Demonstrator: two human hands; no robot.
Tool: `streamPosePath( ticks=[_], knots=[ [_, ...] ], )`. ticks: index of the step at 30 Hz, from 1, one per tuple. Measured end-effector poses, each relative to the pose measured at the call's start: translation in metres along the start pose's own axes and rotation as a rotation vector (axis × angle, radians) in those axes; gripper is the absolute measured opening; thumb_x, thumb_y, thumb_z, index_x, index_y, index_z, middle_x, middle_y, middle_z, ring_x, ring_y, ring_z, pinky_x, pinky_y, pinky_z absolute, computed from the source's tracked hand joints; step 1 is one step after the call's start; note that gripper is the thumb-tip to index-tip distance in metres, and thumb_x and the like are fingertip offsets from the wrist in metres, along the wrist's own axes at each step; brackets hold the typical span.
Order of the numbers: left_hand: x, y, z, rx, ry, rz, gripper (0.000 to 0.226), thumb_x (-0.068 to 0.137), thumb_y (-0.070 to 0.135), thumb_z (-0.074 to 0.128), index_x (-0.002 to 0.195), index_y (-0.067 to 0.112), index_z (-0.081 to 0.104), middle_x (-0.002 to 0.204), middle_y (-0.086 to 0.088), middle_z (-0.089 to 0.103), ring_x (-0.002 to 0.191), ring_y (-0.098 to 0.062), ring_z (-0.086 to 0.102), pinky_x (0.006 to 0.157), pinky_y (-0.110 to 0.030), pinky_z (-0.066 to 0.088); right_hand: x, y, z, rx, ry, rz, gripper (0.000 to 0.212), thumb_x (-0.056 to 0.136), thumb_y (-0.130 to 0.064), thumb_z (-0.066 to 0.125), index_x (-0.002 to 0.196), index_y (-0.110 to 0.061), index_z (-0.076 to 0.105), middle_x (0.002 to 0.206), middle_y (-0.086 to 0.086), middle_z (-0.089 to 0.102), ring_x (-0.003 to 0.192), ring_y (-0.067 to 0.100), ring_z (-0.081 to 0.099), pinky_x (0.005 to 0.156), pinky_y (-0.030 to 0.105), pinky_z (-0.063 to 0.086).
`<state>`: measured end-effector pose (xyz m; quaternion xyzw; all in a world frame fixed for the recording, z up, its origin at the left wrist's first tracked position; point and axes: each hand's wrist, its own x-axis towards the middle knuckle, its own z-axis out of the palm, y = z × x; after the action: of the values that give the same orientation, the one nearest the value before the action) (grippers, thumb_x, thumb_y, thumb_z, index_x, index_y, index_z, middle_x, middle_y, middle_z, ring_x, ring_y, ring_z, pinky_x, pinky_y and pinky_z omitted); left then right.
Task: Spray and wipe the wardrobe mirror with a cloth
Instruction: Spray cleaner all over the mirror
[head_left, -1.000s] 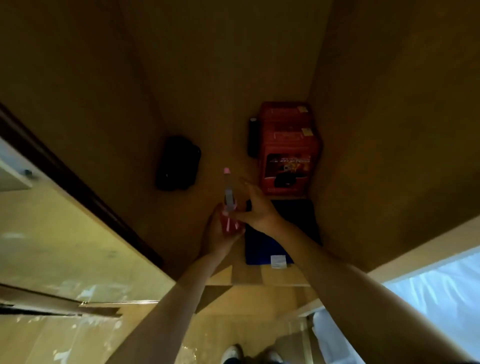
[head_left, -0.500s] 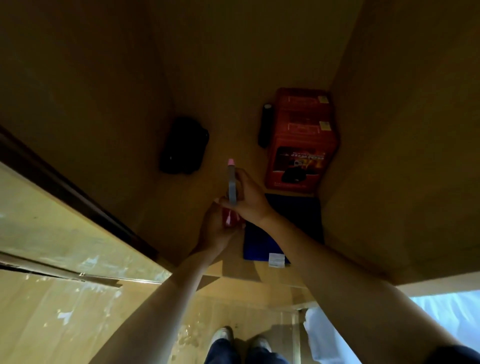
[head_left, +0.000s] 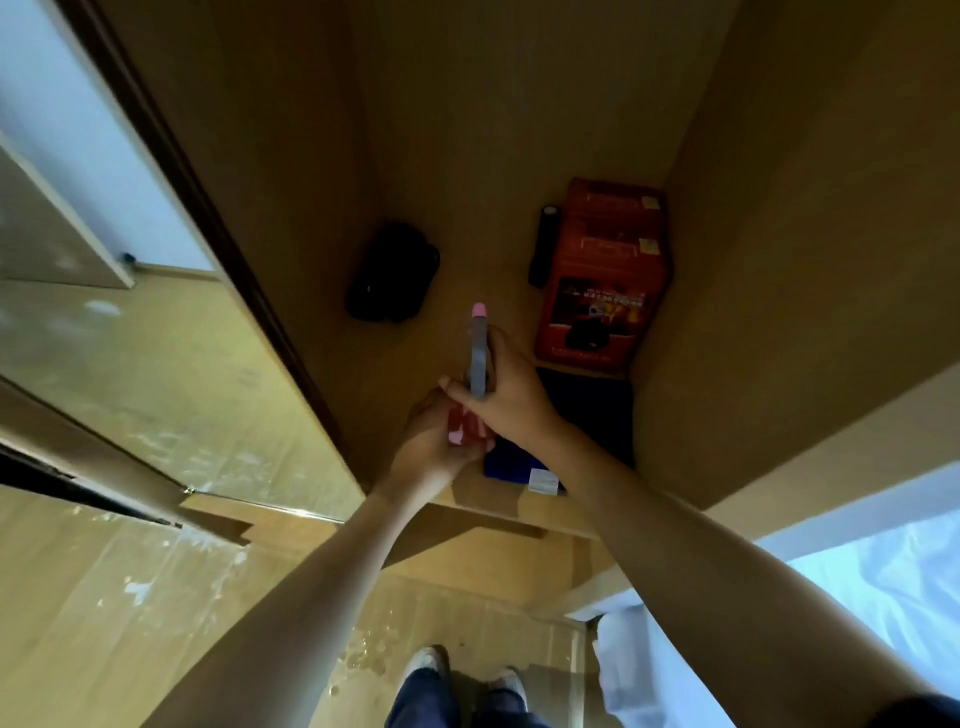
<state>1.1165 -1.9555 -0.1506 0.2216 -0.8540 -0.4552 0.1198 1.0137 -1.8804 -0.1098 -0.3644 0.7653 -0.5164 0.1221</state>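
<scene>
Both hands hold the spray bottle above the wardrobe shelf: left hand grips its base, right hand its head. The blue cloth lies beneath; twisting could spill it.

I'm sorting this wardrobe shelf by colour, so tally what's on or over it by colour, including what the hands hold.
Black: 2, a pouch and a flashlight
Red: 1, a box
Blue: 1, a cloth
Pink and grey: 1, a spray bottle, gripped by the left hand and right hand
Total: 5
</scene>
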Motion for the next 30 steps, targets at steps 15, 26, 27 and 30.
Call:
streamPosePath(
  ticks=[15,26,27,30],
  knots=[
    [-0.092,0.02,-0.054,-0.03,-0.095,0.36,0.066,0.067,0.042,0.073,0.121,0.009,0.054,0.104,-0.003,0.067,0.099,-0.017,0.065,0.09,-0.042,0.054,-0.097,-0.1,0.029,0.029,0.272,0.036,0.044,0.076,-0.013,0.069,0.116,-0.008,0.05,0.107,0.016,0.062,0.072,0.027,0.059,0.062,0.03,0.05],
    [-0.192,-0.003,-0.152,-0.186,-0.305,0.367,0.054,0.068,0.018,0.082,0.113,0.028,0.053,0.101,0.004,0.067,0.093,-0.013,0.067,0.087,-0.044,0.056,-0.173,-0.194,0.118,0.086,0.484,-0.017,0.051,0.071,-0.02,0.063,0.12,-0.013,0.051,0.114,-0.002,0.063,0.079,0.007,0.056,0.068,0.019,0.045],
    [-0.199,-0.004,-0.158,-0.193,-0.295,0.362,0.053,0.068,0.021,0.081,0.111,0.03,0.053,0.102,0.004,0.067,0.094,-0.013,0.067,0.087,-0.044,0.056,-0.177,-0.201,0.122,0.089,0.48,-0.022,0.05,0.07,-0.021,0.062,0.119,-0.012,0.052,0.109,-0.001,0.063,0.077,0.006,0.055,0.067,0.018,0.044],
    [-0.219,-0.004,-0.173,-0.213,-0.238,0.347,0.052,0.064,0.034,0.08,0.109,0.035,0.054,0.105,0.003,0.066,0.097,-0.014,0.067,0.087,-0.044,0.056,-0.185,-0.22,0.131,0.062,0.443,-0.043,0.049,0.072,-0.021,0.064,0.119,-0.011,0.053,0.096,0.002,0.063,0.071,0.006,0.054,0.063,0.015,0.043]
  ],
)
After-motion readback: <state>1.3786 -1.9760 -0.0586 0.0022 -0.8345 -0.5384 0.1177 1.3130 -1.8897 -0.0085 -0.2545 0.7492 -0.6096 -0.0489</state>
